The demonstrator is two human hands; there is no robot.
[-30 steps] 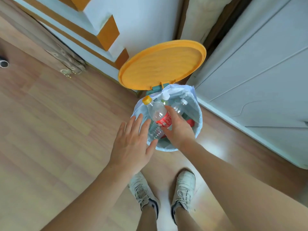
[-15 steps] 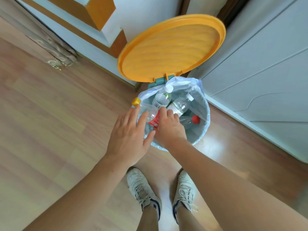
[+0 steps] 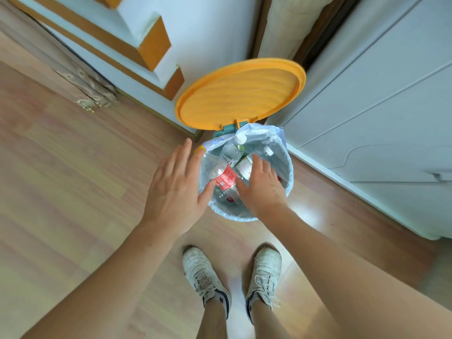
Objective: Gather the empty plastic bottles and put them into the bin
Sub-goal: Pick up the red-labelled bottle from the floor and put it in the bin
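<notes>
Both hands over the bin, nothing gripped. Left hand spread flat, fingers splayed, above the near-left rim. Right hand loosely open, palm down over the near-right part of the opening. Red-label bottle lies inside the liner between them, its yellow cap at the left rim. Two more bottles sit beyond it, caps toward the far side. Orange lid stands open. My read: the hands guard the bottle, which I judge could tip out.
</notes>
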